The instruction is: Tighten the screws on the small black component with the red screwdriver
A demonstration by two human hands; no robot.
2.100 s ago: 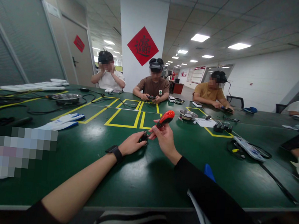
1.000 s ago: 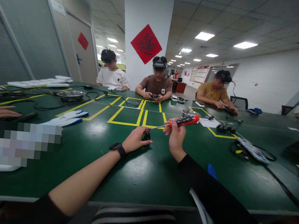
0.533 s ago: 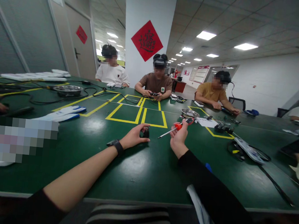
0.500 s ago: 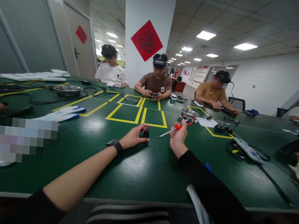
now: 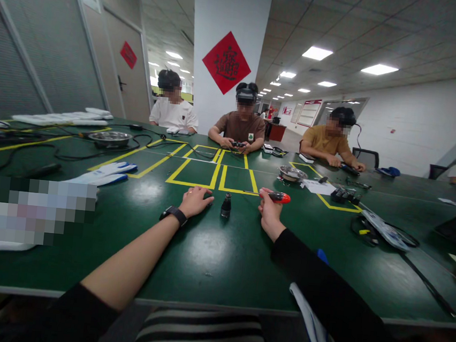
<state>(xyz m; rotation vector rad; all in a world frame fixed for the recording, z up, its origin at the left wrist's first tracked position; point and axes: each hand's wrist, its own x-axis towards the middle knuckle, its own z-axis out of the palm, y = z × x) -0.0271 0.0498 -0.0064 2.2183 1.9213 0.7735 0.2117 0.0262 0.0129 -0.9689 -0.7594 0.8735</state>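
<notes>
A small black cylindrical part (image 5: 226,206) with a narrower top stands upright on the green table (image 5: 203,265), between my two hands. To its left, my left hand (image 5: 196,202) rests on the table, off the part, its fingers loosely curved with nothing in them. My right hand (image 5: 270,213) is wrapped round the red and black handle of a screwdriver (image 5: 279,197). The screwdriver lies nearly level, its thin shaft pointing left above the yellow tape.
White gloves (image 5: 98,173) lie at the left. Metal bowls (image 5: 112,138) (image 5: 292,173) stand farther back. Several black parts (image 5: 345,195), paper (image 5: 318,186) and a cabled white device (image 5: 383,229) are at the right. Three people sit across the table.
My left hand has let go of the black part and moved left. The screwdriver has turned from slanting down to nearly level in my right hand.
</notes>
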